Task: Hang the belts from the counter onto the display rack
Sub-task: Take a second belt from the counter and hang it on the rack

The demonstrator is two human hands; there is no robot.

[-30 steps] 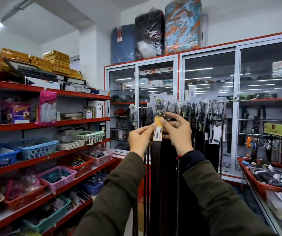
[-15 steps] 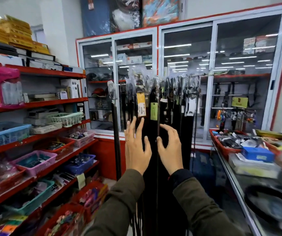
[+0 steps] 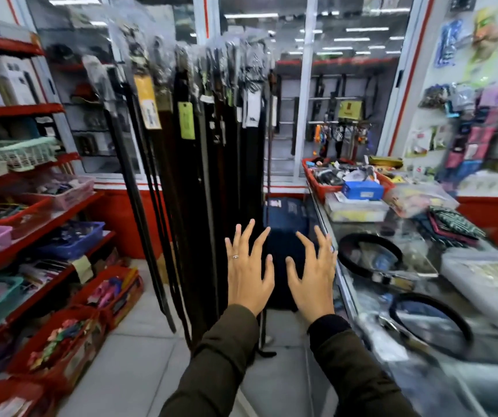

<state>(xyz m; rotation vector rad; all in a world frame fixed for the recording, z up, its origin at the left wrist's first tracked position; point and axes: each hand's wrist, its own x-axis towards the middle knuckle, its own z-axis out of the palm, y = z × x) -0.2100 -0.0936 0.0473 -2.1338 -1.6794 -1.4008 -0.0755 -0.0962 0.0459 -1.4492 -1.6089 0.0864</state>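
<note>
Several dark belts (image 3: 187, 182) hang in a row from the display rack (image 3: 181, 55), reaching almost to the floor; one carries a yellow tag (image 3: 147, 102), another a green tag (image 3: 186, 120). My left hand (image 3: 249, 267) and my right hand (image 3: 310, 270) float side by side below and right of the rack, fingers spread, holding nothing. On the glass counter (image 3: 422, 296) at the right lie two coiled black belts, one farther (image 3: 368, 255) and one nearer (image 3: 431, 322).
Red shelves (image 3: 31, 230) with plastic baskets line the left side. A red tray (image 3: 316, 182) of small goods, a blue box (image 3: 362, 190) and clear bags crowd the counter's far end. A dark blue bag (image 3: 286, 215) stands on the floor behind my hands. Glass cabinets fill the back wall.
My hands let go of the yellow-tagged belt at the rack top and dropped away, open. The view swung down and right, bringing the counter and its coiled belts into sight.
</note>
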